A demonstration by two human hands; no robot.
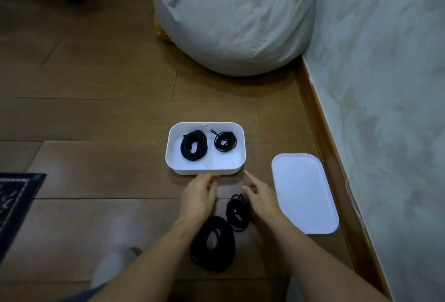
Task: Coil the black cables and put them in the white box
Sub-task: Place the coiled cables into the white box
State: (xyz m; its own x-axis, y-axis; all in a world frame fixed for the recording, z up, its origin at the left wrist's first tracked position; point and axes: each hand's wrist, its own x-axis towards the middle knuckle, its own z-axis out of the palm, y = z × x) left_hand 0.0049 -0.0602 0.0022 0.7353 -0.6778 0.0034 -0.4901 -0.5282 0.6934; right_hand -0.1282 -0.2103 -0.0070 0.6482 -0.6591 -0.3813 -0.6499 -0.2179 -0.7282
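Observation:
The white box (207,169) stands open on the wooden floor, holding two coiled black cables: a thick coil (193,144) on the left and a thin coil (225,142) on the right. Two more coils lie on the floor nearer me: a thin coil (237,213) and a large thick coil (213,244). My left hand (198,195) hovers just in front of the box with relaxed fingers and holds nothing. My right hand (258,195) is beside the thin floor coil with its fingers extended toward the box, also without anything in it.
The white lid (304,193) lies on the floor right of the box. A grey bean bag (231,17) sits behind, a fabric-covered wall or bed side (385,85) runs along the right, and a dark rug corner (14,200) is at the left.

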